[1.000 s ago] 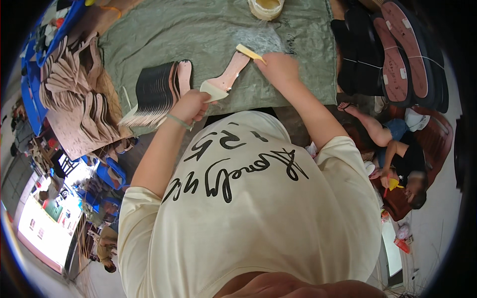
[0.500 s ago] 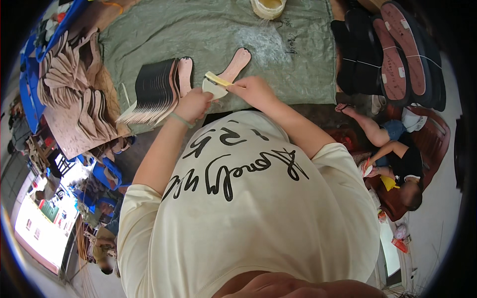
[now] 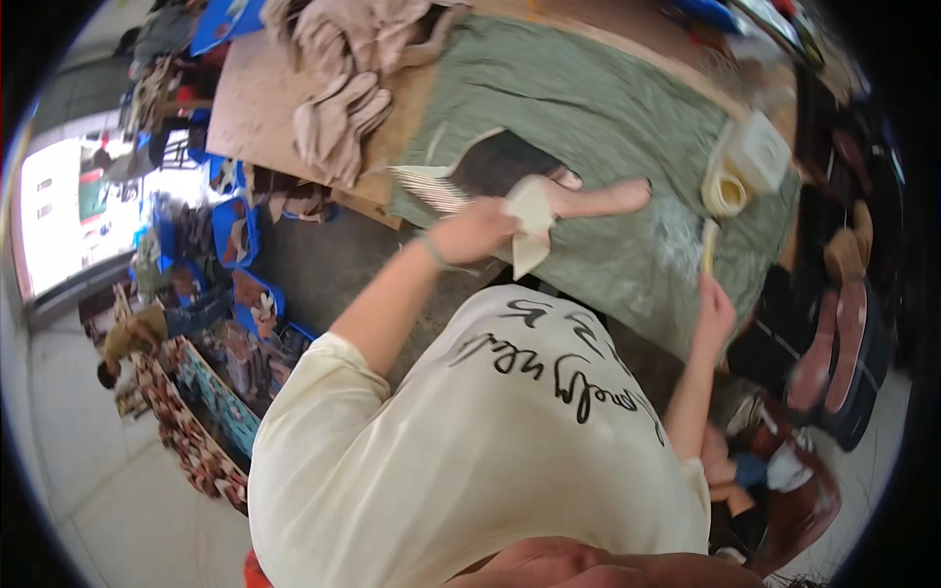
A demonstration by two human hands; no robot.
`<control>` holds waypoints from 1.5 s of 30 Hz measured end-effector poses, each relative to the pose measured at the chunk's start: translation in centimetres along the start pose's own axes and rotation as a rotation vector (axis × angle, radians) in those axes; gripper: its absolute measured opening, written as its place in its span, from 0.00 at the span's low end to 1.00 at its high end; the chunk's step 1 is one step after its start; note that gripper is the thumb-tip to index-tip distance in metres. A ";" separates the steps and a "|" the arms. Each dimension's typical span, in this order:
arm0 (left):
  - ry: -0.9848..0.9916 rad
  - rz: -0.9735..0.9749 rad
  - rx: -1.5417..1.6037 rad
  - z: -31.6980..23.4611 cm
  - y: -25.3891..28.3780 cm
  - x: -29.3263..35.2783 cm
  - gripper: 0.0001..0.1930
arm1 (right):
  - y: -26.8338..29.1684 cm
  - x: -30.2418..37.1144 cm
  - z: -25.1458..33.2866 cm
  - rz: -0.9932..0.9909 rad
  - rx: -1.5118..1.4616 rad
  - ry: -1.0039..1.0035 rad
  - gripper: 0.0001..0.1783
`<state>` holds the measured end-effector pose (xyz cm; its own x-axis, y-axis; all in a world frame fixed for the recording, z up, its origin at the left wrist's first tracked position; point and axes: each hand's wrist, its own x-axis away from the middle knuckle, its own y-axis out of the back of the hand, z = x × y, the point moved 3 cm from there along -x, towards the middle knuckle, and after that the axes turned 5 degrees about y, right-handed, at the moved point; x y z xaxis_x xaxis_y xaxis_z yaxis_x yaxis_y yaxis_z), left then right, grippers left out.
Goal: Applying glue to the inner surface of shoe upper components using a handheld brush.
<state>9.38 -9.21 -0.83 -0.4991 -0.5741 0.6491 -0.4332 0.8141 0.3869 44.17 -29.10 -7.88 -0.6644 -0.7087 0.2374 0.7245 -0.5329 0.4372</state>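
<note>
My left hand (image 3: 474,233) is closed on a cream-coloured flat piece (image 3: 530,218), its pointed end hanging toward me. Just beyond that piece lies a pinkish insole (image 3: 613,199), its inner end covered by it. A fanned stack of black-topped insoles (image 3: 502,165) sits beside it, to the left. Out to the right, my right hand (image 3: 718,309) grips a thin yellowish brush (image 3: 708,252). The brush's far end is just short of a small pot (image 3: 726,195) with yellowish contents, and I cannot tell whether they touch.
A green sheet (image 3: 588,93) covers the table. Pale cut pieces (image 3: 343,118) are heaped on a wooden board (image 3: 250,103) at the left. A whitish translucent container (image 3: 759,150) stands by the pot. Tied insole bundles (image 3: 848,343) lie at the right, with a person (image 3: 740,495) seated nearby.
My right hand has left the cream piece and swung right with the brush, toward the pot. The left hand keeps the piece. The whole view has turned.
</note>
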 end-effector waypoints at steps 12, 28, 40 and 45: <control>0.751 -0.839 -0.858 36.4 33.7 7.7 0.14 | -2.2 0.9 2.0 -0.071 0.076 0.065 0.17; -0.106 -0.613 -0.459 18.4 19.8 2.7 0.13 | -3.6 2.8 6.3 -0.096 0.188 0.102 0.18; 0.297 0.122 -0.655 17.1 12.3 -8.0 0.34 | 0.5 1.1 5.1 -0.141 0.060 0.094 0.17; 0.296 0.111 -0.288 20.5 12.9 -7.8 0.24 | 2.6 1.9 1.7 -0.205 0.011 0.076 0.18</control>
<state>-7.73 3.91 -14.34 -0.2757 -0.4654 0.8411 -0.1410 0.8851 0.4435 44.49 -31.04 -4.78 -0.7819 -0.6187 0.0768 0.5730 -0.6647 0.4794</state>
